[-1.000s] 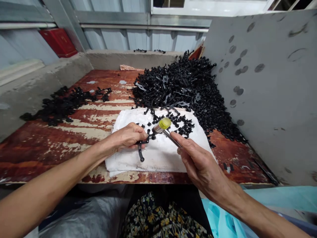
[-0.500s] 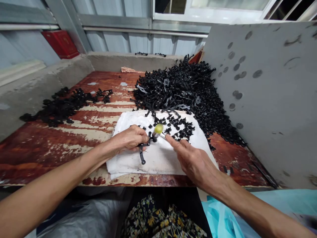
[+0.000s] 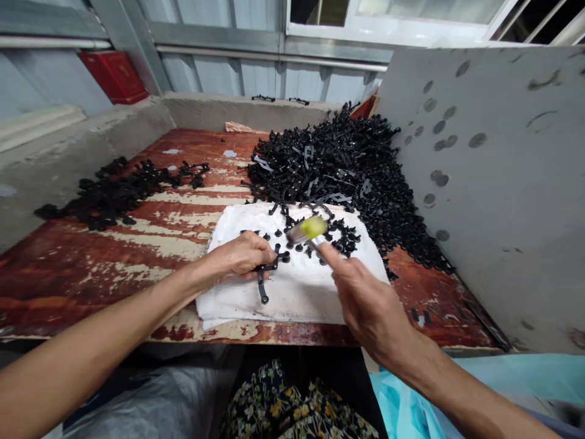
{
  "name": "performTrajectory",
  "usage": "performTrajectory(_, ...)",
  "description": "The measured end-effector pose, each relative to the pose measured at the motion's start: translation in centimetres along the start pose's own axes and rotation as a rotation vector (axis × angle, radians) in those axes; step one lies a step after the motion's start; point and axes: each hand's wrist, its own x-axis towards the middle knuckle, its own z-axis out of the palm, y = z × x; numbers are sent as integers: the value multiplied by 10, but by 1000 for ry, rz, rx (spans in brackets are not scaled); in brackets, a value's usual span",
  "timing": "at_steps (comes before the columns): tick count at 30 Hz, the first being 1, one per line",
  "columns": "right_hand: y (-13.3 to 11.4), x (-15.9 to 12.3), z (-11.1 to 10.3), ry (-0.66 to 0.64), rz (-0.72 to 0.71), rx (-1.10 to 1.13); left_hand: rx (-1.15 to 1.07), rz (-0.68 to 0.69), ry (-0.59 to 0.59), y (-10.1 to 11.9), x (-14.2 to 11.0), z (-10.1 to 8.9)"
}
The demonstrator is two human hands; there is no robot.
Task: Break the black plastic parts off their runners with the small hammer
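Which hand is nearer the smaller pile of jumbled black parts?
Left. The left hand, pinching a black part, is right of that pile; the right hand, gripping a yellow-ended silver hammer, is much farther right.

From here I take this for a small workshop. I see a worn wooden bench (image 3: 114,256) with its red-brown surface flaking, a large heap of identical black parts (image 3: 329,158), a hammer (image 3: 308,230) over a white cloth (image 3: 292,292), and corrugated metal wall panels (image 3: 219,76) above a rough concrete ledge (image 3: 205,111).
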Motion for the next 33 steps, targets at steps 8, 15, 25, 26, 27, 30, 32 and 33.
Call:
performTrajectory(8,1,-4,1,16,-23,-6,23,35,6,-4,0,2)
performTrajectory(15,4,-5,4,-53,53,7,71,47,22,-5,0,1)
performTrajectory(25,-8,33,3,-177,434,661,438,407,-154,2,-34,30)
performTrajectory(26,-10,35,6,-191,453,706,488,436,-120,2,-37,33)
performTrajectory(27,-11,35,9,-197,466,733,525,451,-80,1,-40,34)
performTrajectory(30,-16,34,14,-191,523,795,467,415,13,-6,-43,34)
performTrajectory(32,-19,33,16,-188,569,836,373,379,54,-12,-43,33)
performTrajectory(33,-20,32,16,-192,598,878,348,383,68,-14,-43,33)
